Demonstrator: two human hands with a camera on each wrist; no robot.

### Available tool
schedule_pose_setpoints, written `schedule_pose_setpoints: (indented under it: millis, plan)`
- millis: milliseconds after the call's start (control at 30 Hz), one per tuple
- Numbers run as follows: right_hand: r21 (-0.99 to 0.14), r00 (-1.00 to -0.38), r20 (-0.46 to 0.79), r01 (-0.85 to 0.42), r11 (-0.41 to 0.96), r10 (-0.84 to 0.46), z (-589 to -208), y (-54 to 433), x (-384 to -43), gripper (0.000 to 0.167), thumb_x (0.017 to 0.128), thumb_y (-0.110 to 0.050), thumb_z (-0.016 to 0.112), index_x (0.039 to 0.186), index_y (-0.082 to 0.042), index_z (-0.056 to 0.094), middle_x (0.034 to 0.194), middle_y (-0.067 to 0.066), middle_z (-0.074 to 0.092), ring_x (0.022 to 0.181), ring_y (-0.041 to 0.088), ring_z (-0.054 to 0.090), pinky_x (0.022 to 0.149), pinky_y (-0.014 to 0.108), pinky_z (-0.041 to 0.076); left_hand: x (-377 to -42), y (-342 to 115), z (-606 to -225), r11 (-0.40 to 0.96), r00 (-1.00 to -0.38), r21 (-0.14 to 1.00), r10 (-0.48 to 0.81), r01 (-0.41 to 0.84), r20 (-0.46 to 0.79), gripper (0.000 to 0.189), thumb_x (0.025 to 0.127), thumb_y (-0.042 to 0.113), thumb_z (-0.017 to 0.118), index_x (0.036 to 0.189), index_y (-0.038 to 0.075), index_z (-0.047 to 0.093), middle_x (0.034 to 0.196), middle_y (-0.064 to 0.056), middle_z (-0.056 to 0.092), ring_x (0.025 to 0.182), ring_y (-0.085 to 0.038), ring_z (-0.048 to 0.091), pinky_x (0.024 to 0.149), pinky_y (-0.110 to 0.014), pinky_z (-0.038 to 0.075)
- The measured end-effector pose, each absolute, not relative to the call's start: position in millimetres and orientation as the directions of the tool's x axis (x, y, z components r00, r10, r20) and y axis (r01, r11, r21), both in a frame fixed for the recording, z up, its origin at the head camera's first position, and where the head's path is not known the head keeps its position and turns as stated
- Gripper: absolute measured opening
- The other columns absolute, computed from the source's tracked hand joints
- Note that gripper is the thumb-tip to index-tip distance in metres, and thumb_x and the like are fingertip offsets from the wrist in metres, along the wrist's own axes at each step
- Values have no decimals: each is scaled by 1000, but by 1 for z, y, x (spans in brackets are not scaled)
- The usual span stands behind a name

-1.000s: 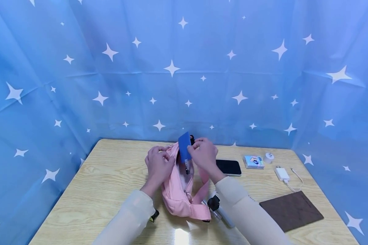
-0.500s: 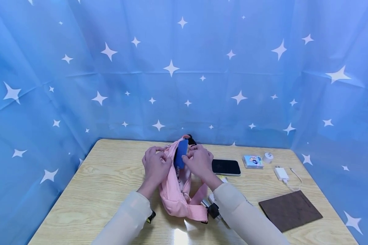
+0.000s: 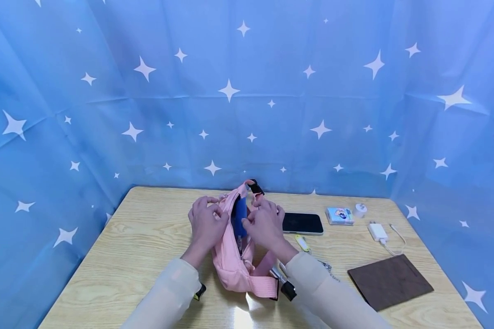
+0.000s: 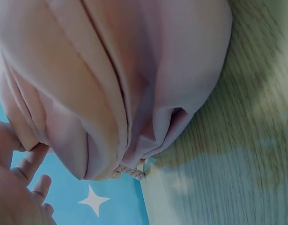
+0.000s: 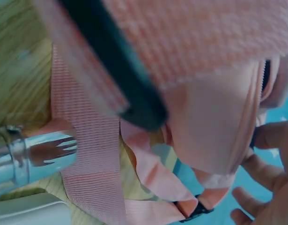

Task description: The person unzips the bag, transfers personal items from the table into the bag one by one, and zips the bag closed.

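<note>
Blue item (image 3: 240, 215) has sunk deeper into the pink bag (image 3: 229, 262).

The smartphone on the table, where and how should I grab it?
Probably across the long edges of the smartphone, near its right end, coming from above: it lies flat, screen up, and the right hand crowds its left end.

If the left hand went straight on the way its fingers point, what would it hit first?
The pink bag, whose edge the left hand pinches; past that edge, probably the flat blue thing, though depth is hard to judge.
</note>
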State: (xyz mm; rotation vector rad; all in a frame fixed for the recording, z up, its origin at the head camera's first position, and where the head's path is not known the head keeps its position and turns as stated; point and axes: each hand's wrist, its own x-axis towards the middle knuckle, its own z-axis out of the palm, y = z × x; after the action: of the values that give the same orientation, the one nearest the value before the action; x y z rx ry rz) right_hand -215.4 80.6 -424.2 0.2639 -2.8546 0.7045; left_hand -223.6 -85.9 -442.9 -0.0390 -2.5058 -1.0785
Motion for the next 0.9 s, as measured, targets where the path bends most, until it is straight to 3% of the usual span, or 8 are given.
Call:
schedule_pose_setpoints:
  millis: [133, 367, 533, 567, 633, 767, 900]
  plan:
    - [-355, -956, 250, -237, 904, -152, -426, 75, -217, 34, 89, -33, 66, 57, -23, 68, 131, 8, 57, 130, 33, 39, 112, 64, 15, -224, -86, -441, 702, -915, 686, -127, 190, 383, 21, 80, 18, 67, 61, 14, 61, 121, -4, 59, 133, -32, 37, 111, -52, 21]
    - [-179, -948, 255, -242, 954, -192, -435, 69, -221, 25, 89, -40, 66, 75, -23, 78, 134, 6, 55, 134, 31, 37, 112, 65, 18, -222, -86, -438, 699, -917, 687, -112, 201, 383, 19, 80, 17, 66, 61, 13, 61, 122, -6, 60, 134, -32, 37, 112, -53, 21]
    - [-40, -936, 269, -248, 968, -229, -438, 67, -224, 28, 88, -45, 67, 73, -23, 78, 134, 3, 54, 137, 29, 35, 112, 64, 20, -224, -87, -440, 701, -917, 681, -98, 212, 387, 21, 81, 20, 68, 62, 13, 62, 123, -6, 60, 135, -32, 37, 112, -53, 20]
    - [-28, -932, 272, -255, 967, -238, -439, 67, -224, 27, 88, -45, 67, 76, -23, 78, 134, 3, 53, 137, 30, 35, 112, 64, 20, -224, -87, -441, 702, -917, 680, -96, 213, 386, 22, 82, 21, 68, 62, 13, 62, 124, -5, 60, 135, -32, 36, 112, -53, 20]
    - [6, -925, 279, -266, 964, -257, -439, 67, -225, 27, 88, -45, 67, 98, -22, 78, 136, 4, 53, 136, 30, 35, 112, 64, 20, -224, -87, -442, 703, -919, 679, -94, 211, 383, 22, 82, 21, 68, 62, 14, 62, 124, -5, 59, 135, -31, 36, 112, -53, 20]
    - [49, -914, 291, -282, 958, -284, -441, 67, -225, 54, 88, -44, 68, 136, -22, 58, 139, 6, 51, 136, 31, 35, 112, 63, 21, -224, -87, -442, 704, -924, 680, -91, 205, 372, 22, 81, 21, 68, 62, 14, 62, 124, -5, 59, 135, -31, 36, 112, -53, 19]
    - [39, -912, 304, -277, 960, -275, -440, 68, -225, 45, 87, -45, 68, 126, -22, 66, 138, 7, 51, 137, 30, 34, 112, 62, 19, -224, -89, -443, 707, -927, 679, -89, 199, 365, 21, 81, 21, 67, 62, 14, 62, 125, -5, 59, 136, -31, 36, 112, -53, 20]
